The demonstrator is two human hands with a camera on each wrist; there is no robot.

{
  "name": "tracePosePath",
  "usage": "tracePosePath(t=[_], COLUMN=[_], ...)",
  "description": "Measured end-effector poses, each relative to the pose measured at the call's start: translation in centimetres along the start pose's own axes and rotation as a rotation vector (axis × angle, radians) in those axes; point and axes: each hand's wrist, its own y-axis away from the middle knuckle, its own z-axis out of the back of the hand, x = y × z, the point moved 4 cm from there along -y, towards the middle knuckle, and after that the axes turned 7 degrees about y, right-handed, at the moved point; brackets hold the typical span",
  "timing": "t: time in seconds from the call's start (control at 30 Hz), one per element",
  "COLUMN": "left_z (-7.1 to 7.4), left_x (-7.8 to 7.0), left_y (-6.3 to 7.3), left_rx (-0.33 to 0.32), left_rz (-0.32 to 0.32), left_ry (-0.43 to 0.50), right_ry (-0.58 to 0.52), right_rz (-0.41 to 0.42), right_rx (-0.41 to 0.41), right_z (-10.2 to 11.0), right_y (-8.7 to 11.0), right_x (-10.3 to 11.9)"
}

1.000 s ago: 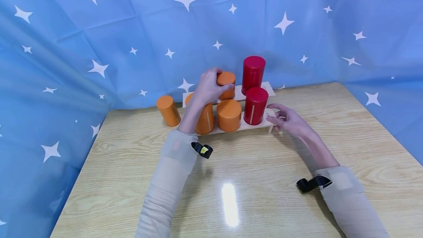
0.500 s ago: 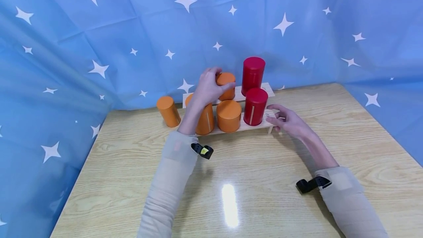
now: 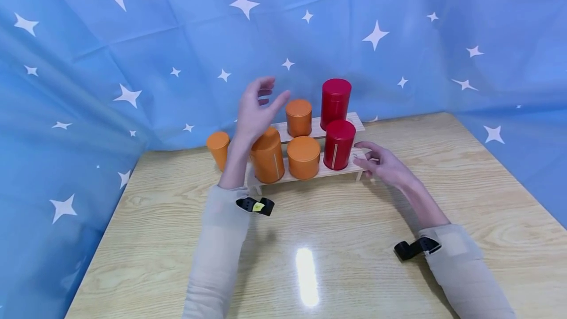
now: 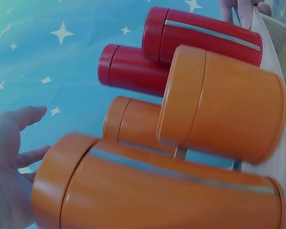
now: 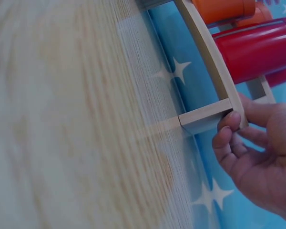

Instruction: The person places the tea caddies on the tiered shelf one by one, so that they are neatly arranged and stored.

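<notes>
In the head view my left hand is raised above the left end of a two-step wooden rack, fingers spread and holding nothing. To its right, apart from it, a small orange canister stands upright on the back step. A tall red canister shares that step. Along the front step are a tall orange canister, a squat orange canister and a red canister. My right hand pinches the rack's right end between thumb and fingers, as the right wrist view shows.
Left of the rack, another orange canister stands on the wooden table, partly hidden by my left forearm. A blue star-patterned cloth hangs behind. Bright light reflects off the tabletop in front.
My left hand has let go of the small orange canister on the back step and moved up and left. The right hand still grips the rack's end.
</notes>
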Motion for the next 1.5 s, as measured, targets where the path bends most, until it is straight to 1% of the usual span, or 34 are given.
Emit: tracePosePath(t=[0.13,0.27,0.47,0.57,0.67,0.83,0.93,1.0,1.13,1.33,1.5], left_z=[1.5,3.0,5.5,6.8,7.9,9.4,10.0,10.2,10.3,10.1,10.1], left_x=[0.7,1.4,2.8,3.7,4.8,6.6,7.6,8.1,9.2,10.7,11.7], left_y=[1.0,2.2,3.9,4.7,5.6,6.9,7.4,7.6,8.1,8.6,8.8], left_rx=[-0.034,-0.082,-0.161,-0.192,-0.214,-0.261,-0.278,-0.275,-0.244,-0.205,-0.184], left_rz=[-0.003,-0.007,-0.009,0.019,0.065,0.152,0.191,0.210,0.245,0.312,0.313], left_ry=[0.013,-0.003,-0.070,-0.115,-0.140,-0.124,-0.133,-0.154,-0.209,-0.223,-0.213], right_ry=[0.001,0.000,-0.008,-0.007,-0.005,0.003,0.005,0.007,0.008,0.009,0.012], right_rz=[-0.005,0.000,0.004,0.000,-0.005,-0.011,-0.011,-0.010,-0.010,-0.015,-0.017], right_rx=[0.000,0.004,0.006,0.001,-0.003,-0.006,-0.006,-0.006,-0.009,-0.013,-0.014], right_z=[-0.1,-0.2,-0.3,-0.2,-0.2,-0.2,-0.2,-0.2,-0.1,0.0,0.0], right_y=[0.0,-0.1,-0.2,-0.2,-0.2,-0.1,-0.1,0.0,0.0,0.0,0.0], right_x=[0.1,0.0,-0.1,-0.1,-0.1,0.0,0.0,0.0,-0.1,-0.1,0.0])
